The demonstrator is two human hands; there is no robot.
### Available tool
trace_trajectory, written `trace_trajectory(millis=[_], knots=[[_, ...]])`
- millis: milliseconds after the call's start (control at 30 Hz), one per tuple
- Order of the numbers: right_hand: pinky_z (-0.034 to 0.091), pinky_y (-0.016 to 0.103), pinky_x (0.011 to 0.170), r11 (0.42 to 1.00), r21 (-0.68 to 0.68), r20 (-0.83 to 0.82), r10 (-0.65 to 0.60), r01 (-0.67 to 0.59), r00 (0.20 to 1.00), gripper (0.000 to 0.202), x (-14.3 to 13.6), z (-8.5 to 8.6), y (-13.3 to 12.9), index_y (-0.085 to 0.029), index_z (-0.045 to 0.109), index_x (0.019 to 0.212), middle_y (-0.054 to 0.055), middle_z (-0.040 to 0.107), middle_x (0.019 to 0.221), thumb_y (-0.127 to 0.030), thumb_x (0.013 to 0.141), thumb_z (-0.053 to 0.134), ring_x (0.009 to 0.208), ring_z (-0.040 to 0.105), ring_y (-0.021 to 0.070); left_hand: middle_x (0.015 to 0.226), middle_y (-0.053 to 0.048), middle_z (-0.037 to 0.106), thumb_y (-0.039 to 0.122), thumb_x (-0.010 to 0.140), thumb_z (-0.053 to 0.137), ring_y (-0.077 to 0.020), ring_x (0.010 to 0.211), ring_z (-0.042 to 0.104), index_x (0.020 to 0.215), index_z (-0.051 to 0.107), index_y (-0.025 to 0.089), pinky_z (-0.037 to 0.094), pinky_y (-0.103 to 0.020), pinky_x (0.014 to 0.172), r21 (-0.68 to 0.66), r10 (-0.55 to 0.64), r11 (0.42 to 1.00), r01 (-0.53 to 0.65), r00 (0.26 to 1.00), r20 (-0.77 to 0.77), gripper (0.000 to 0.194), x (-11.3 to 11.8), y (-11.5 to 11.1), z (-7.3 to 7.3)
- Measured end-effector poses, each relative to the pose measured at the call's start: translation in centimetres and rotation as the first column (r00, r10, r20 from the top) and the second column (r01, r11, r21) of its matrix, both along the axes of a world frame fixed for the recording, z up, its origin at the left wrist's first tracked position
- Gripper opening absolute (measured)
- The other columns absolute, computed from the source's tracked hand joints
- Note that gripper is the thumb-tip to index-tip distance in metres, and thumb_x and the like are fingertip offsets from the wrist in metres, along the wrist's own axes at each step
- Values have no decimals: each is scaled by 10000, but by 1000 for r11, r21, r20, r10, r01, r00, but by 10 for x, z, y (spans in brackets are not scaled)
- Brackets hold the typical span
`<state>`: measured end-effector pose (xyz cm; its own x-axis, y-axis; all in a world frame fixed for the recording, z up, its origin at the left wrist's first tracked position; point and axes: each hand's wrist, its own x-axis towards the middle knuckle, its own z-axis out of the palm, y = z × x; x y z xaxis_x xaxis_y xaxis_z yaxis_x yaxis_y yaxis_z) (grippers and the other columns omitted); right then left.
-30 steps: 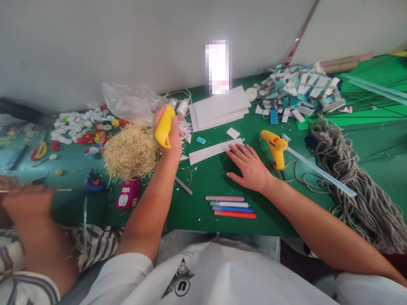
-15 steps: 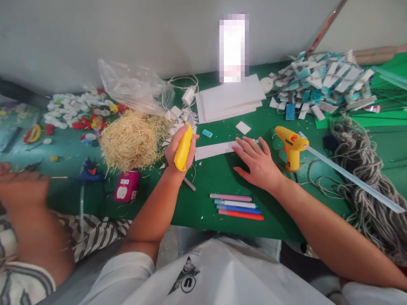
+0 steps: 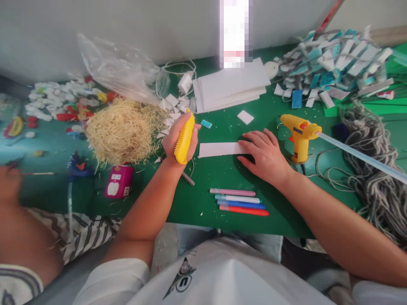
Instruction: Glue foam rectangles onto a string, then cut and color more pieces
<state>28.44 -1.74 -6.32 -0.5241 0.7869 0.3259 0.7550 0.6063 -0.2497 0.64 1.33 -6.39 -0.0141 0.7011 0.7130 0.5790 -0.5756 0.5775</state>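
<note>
My left hand (image 3: 176, 142) is wrapped round a yellow utility knife (image 3: 185, 137), held upright over the green table; its blade cannot be made out. Just right of it lies a white strip (image 3: 219, 149) of card or foam board. On the strip's right end rests my right hand (image 3: 265, 154), fingers stretched out and lying flat. A small blue-faced piece (image 3: 206, 123) and a white piece (image 3: 246, 117) lie beyond the strip. Several capped markers (image 3: 241, 203) sit in a row nearer to me.
Right of my right hand stands a yellow hot glue gun (image 3: 299, 135), with grey yarn (image 3: 369, 161) beyond. White sheets (image 3: 232, 87) are stacked at the back. On the left are straw-like shreds (image 3: 122, 131), a magenta box (image 3: 118, 182) and another person's hand (image 3: 9, 186).
The strip has turned slightly and lies straighter, with my right hand still on its right end. The knife stays in my left hand. The camera view has shifted a little.
</note>
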Motion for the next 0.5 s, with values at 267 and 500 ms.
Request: trace_trajectory(millis=[267, 500], knots=[[445, 594, 1126, 1000, 8, -87, 29, -29, 996, 306, 3, 7, 2, -201, 725, 1224, 119, 750, 1087, -334, 990, 579, 1065, 682, 309, 1074, -50, 779, 512, 1033, 558, -198, 920, 800, 1379, 574, 268, 645, -334, 934, -58, -24, 998, 21, 998, -54, 425, 0, -1, -2], [626, 410, 837, 998, -45, -158, -49, 43, 986, 405, 4, 13, -5, -170, 639, 1365, 162, 698, 1234, -343, 1024, 504, 1022, 719, 279, 1075, -47, 810, 425, 1030, 552, -205, 1007, 790, 1350, 613, 236, 633, -355, 951, 80, -70, 992, 94, 960, -270, 376, 7, -6, 12]])
